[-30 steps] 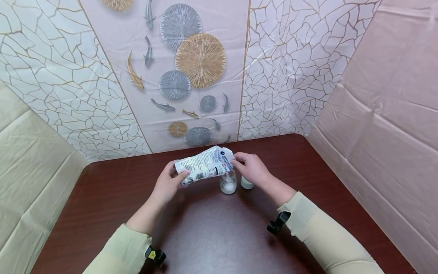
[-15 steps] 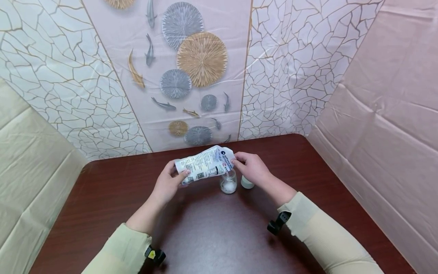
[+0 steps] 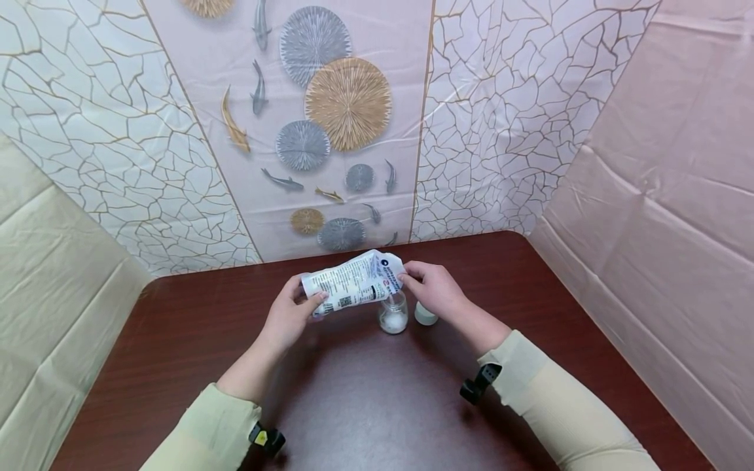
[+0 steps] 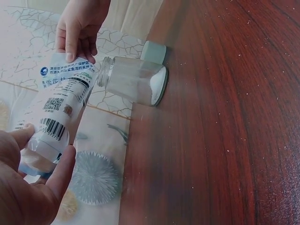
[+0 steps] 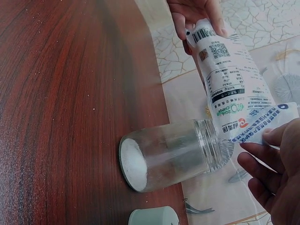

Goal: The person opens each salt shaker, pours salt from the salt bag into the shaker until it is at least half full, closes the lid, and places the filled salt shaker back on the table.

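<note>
Glass jar (image 3: 393, 320) is standing on the worktop (image 3: 353, 405), holding white grains (image 5: 135, 164). White bag (image 3: 347, 286) is slanting over jar's mouth, left hand (image 3: 288, 317) gripping it left of jar, right hand (image 3: 434, 288) pinching its opening end. Cap (image 3: 425, 316) is sitting right of jar.

I've got a white plastic pouch with blue and black print (image 3: 347, 286) tipped on its side, left hand (image 3: 288, 317) gripping its barcode end, right hand (image 3: 434, 289) pinching the blue-printed corner. That corner end is at the mouth of a clear glass jar with threaded neck (image 5: 173, 154), upright and open; I can't confirm rim contact. White material (image 5: 134, 164) covers the jar's bottom. Pale green round cap (image 5: 153, 216) sits just beside it.
</note>
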{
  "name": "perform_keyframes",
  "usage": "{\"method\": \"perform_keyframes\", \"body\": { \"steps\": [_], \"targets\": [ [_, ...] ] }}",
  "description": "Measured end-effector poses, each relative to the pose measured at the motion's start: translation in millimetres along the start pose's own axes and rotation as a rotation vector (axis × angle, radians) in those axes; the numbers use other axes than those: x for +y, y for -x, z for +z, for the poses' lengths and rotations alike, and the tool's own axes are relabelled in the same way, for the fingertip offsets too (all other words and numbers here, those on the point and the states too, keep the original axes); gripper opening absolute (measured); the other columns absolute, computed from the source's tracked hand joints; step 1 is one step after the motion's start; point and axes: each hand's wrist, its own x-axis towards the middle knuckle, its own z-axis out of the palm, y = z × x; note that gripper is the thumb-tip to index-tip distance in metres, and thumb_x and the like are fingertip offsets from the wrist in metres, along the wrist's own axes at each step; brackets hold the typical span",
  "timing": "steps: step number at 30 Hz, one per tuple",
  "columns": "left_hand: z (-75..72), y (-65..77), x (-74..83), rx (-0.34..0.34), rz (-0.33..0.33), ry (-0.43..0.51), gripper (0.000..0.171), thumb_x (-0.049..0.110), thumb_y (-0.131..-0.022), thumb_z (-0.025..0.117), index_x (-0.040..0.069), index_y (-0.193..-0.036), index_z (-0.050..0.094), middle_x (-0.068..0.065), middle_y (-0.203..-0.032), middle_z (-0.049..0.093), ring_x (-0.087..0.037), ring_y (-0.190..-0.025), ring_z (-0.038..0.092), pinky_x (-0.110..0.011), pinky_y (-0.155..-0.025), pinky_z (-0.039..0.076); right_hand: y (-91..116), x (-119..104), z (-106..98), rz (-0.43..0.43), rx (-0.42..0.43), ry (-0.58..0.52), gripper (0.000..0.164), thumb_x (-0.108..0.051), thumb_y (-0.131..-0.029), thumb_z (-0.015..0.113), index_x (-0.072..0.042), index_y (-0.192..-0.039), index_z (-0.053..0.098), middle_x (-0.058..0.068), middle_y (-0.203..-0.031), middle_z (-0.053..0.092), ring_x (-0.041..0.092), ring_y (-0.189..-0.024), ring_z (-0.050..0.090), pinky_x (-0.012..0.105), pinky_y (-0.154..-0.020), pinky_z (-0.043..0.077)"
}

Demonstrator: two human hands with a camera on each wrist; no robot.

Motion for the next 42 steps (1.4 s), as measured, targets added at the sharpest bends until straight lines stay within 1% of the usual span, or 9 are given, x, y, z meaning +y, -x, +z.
{"method": "perform_keyframes", "body": {
  "steps": [13, 20, 24, 27, 38, 42],
  "targets": [
    [1.2, 3.1, 5.2, 0.005, -0.008, 0.0, 0.046, 0.01, -0.095, 0.067, 0.011, -0.137, 0.047, -0.018, -0.122, 0.062, -0.02, -0.093, 0.064, -0.05, -0.08, 0.057, 0.9, -1.6, -2.3, 0.01, -0.005, 0.0, 0.011, -0.022, -0.098, 0.064, -0.015, -0.102, 0.072, -0.002, -0.093, 0.069, 0.018, -0.083, 0.057, 0.036, -0.073, 0.047],
    [1.5, 1.5, 2.9, 0.002, -0.006, -0.011, 0.046, 0.012, -0.095, 0.068, 0.011, -0.137, 0.048, -0.018, -0.122, 0.062, -0.02, -0.093, 0.064, -0.044, -0.078, 0.058, 0.7, -0.8, -1.6, 0.015, -0.007, 0.001, 0.011, -0.022, -0.098, 0.064, -0.015, -0.102, 0.071, -0.002, -0.093, 0.069, 0.018, -0.082, 0.057, 0.036, -0.073, 0.047],
    [1.9, 1.9, 3.5, 0.002, -0.008, 0.003, 0.046, 0.011, -0.095, 0.067, 0.011, -0.137, 0.048, -0.018, -0.122, 0.062, -0.021, -0.093, 0.064, -0.051, -0.082, 0.056, 1.0, -0.7, -1.4, 0.009, -0.001, 0.002, 0.011, -0.022, -0.098, 0.064, -0.015, -0.101, 0.071, -0.002, -0.092, 0.069, 0.018, -0.082, 0.057, 0.036, -0.074, 0.047],
    [1.9, 2.5, 4.0, 0.005, -0.011, 0.01, 0.045, 0.01, -0.095, 0.067, 0.011, -0.136, 0.048, -0.018, -0.122, 0.062, -0.021, -0.093, 0.064, -0.054, -0.082, 0.055, 1.2, -0.7, -1.2, 0.007, 0.002, 0.0, 0.01, -0.022, -0.098, 0.064, -0.015, -0.101, 0.071, -0.002, -0.092, 0.069, 0.018, -0.082, 0.058, 0.036, -0.074, 0.047],
    [2.4, 2.3, 2.8, 0.002, -0.012, 0.007, 0.046, 0.011, -0.096, 0.067, 0.011, -0.137, 0.047, -0.018, -0.123, 0.062, -0.021, -0.095, 0.064, -0.05, -0.081, 0.057, 1.4, -1.4, -1.2, 0.004, -0.001, 0.004, 0.01, -0.021, -0.098, 0.064, -0.015, -0.101, 0.071, -0.003, -0.091, 0.069, 0.018, -0.081, 0.058, 0.036, -0.073, 0.048],
    [2.5, 1.8, 1.8, 0.001, -0.011, 0.008, 0.046, 0.011, -0.096, 0.067, 0.011, -0.137, 0.047, -0.019, -0.123, 0.061, -0.021, -0.095, 0.064, -0.05, -0.082, 0.056, 1.7, -1.9, -1.6, 0.01, -0.001, -0.001, 0.01, -0.021, -0.098, 0.064, -0.015, -0.101, 0.071, -0.002, -0.091, 0.069, 0.018, -0.082, 0.058, 0.037, -0.074, 0.048]
  ]
}}
